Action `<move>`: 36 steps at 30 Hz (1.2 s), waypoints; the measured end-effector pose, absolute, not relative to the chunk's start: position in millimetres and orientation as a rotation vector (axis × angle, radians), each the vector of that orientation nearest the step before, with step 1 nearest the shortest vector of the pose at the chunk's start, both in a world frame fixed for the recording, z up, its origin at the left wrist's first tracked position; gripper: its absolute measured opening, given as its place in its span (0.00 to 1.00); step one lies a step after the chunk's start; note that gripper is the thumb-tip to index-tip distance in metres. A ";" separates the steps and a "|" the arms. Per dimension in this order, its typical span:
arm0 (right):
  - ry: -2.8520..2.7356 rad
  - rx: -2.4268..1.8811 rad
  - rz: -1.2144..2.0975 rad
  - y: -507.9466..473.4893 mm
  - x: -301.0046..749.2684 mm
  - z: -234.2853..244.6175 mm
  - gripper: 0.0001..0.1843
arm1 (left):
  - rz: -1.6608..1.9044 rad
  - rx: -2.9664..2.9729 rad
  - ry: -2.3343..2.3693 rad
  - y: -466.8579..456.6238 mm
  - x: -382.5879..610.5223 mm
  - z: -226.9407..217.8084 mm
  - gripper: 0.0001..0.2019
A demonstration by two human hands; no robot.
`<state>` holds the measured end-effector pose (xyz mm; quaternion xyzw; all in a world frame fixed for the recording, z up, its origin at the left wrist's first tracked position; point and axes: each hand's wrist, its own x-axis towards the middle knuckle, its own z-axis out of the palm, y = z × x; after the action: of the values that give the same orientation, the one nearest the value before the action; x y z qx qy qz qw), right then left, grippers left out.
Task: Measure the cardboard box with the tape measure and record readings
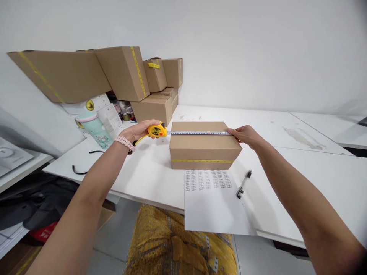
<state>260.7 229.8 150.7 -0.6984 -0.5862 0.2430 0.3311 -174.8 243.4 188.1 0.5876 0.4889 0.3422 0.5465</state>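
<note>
My left hand point(140, 131) is closed around a yellow tape measure point(157, 130), just left of a brown cardboard box point(200, 143). Its pale blade point(197, 133) is drawn out across the box's top face to the right end. There my right hand point(243, 135) pinches the blade's end against the box edge. A strip of yellow tape runs along the box's front side. Under the box's front lies a white sheet point(212, 210) with rows of handwriting. A pen point(244, 184) rests on the sheet's right edge.
Several cardboard boxes point(120, 72) are stacked at the back left against the wall. A mint-green cup point(96, 130) with a pink lid stands on the left of the white table point(155, 179). A black cord point(78, 172) lies near the table's left edge.
</note>
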 end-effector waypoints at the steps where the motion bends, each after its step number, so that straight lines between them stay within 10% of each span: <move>1: -1.524 -1.850 0.675 229.9 261.6 154.0 0.24 | 0.820 1.405 1.164 241.6 -173.7 192.3 0.26; 15: -1.654 -1.533 0.712 277.3 208.4 182.5 0.20 | 0.587 0.863 0.532 37.8 -13.7 142.6 0.31; 36: -1.960 -1.690 0.528 306.0 186.4 162.1 0.29 | 0.798 0.726 0.613 44.2 47.8 140.2 0.30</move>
<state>186.4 306.0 162.1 -0.6201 -0.7189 0.1935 0.2475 47.8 44.2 140.2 0.3401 0.2874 0.3737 0.8137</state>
